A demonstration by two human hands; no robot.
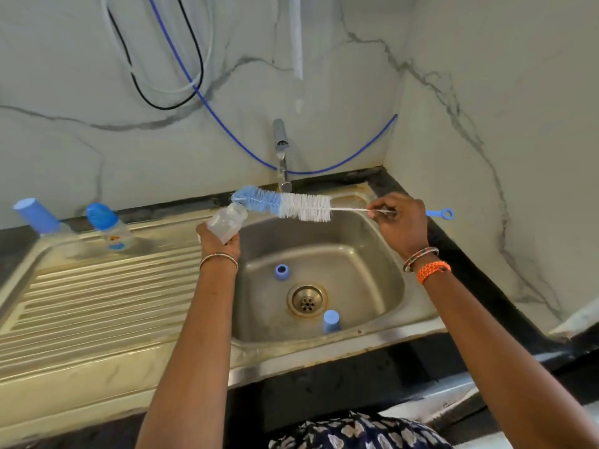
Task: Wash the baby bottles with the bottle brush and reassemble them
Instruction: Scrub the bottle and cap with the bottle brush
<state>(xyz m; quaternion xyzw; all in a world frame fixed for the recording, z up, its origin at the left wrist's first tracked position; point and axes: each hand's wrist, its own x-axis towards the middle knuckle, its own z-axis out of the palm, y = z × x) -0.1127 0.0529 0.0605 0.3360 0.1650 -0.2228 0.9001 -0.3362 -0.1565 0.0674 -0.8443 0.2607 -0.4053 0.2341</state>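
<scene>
Left hand [217,238] wrapped round an open clear bottle [227,223], mouth tilted up toward the blue tip of the bottle brush [285,207]. Right hand [400,223] pinching the brush's wire stem, blue ring handle poking out beyond. Both held above the sink [382,264]. In the basin, a blue collar [282,272] and a blue cap [331,320]. On the drainboard [97,303], two capped bottles [110,226]; label print on one too blurred to read.
</scene>
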